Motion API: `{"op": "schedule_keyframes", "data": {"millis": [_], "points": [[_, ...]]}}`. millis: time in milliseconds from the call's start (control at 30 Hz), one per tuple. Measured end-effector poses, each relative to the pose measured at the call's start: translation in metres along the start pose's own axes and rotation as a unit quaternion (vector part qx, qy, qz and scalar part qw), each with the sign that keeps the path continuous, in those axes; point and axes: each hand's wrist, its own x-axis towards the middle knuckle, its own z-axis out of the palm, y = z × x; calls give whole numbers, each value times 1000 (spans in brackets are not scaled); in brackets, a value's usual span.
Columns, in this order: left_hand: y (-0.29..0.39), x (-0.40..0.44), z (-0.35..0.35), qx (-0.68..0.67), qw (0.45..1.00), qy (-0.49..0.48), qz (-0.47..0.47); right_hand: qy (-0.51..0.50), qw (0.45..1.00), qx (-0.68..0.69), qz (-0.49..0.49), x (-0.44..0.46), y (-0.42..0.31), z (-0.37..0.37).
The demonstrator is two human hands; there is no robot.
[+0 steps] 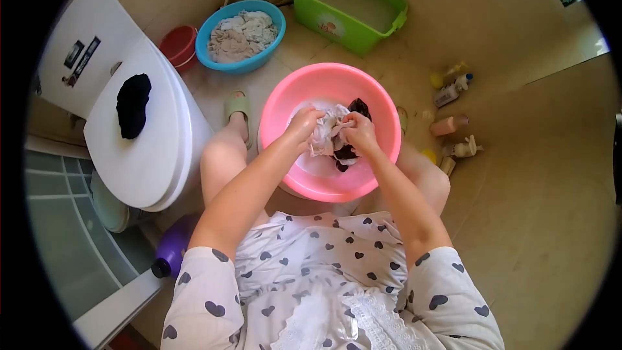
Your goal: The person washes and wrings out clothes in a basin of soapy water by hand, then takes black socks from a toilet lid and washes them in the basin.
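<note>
A round pink basin (378,97) stands between my knees with whitish, sudsy water in it. Over its middle, a wet, pale, thin piece of clothing (322,137) is bunched up between my two hands. My left hand (303,126) is closed on its left side. My right hand (358,132) pinches a fold of it from the right. A black cloth (359,107) lies in the basin behind and beneath my right hand, partly covered by the pale one. What exactly the pale garment is, I cannot tell.
A blue basin (202,34) of pale laundry, a red bucket (177,45) and a green tub (366,40) of cloudy water stand beyond. A black cloth (133,107) lies on the white toilet lid (155,162). Several bottles (453,91) line the right wall; a purple bottle (176,246) stands left.
</note>
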Motion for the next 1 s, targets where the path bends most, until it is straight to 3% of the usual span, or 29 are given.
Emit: {"op": "schedule_keyframes", "data": {"millis": [67,167,300,333,367,433,467,500,567,633,700,767,800,833,900,933,967,1000], "points": [[5,-9,15,-62,995,-35,-63,11,998,58,4,-3,-14,-17],[4,-10,33,-113,985,-40,-121,3,980,182,-75,-11,-41,-32],[2,12,27,-223,970,-64,-69,-40,905,423,-1,-59,-117,-29],[-32,63,-5,-256,937,-238,-10,-40,924,381,-7,-63,-115,-21],[-61,68,4,-353,837,-415,45,151,974,102,-131,-55,-97,12],[-54,60,17,-261,922,-275,75,65,979,192,27,-30,-96,1],[-42,39,46,-209,976,54,10,76,964,240,82,-5,-70,5],[-36,28,56,-168,980,100,24,46,927,346,135,16,-34,11],[-41,42,52,-178,972,148,28,37,893,407,190,-4,-45,9],[-47,68,3,-273,961,-32,-20,87,895,428,91,-45,-77,24],[-21,39,15,-258,965,3,-58,99,917,384,52,-42,-55,49],[-33,34,41,-201,978,58,-19,111,952,285,11,-13,-44,40],[-33,29,52,-170,977,130,-8,12,955,269,124,11,-47,16],[-31,26,53,-167,977,130,14,41,865,425,265,31,-55,8],[-24,24,47,-167,974,135,68,85,904,394,140,24,-43,28],[-29,37,32,-218,969,90,68,84,888,431,136,4,-68,28],[-21,35,27,-228,970,79,37,81,870,468,133,-22,-92,27],[-10,28,26,-239,969,68,7,100,898,420,85,-28,-87,32]]}}
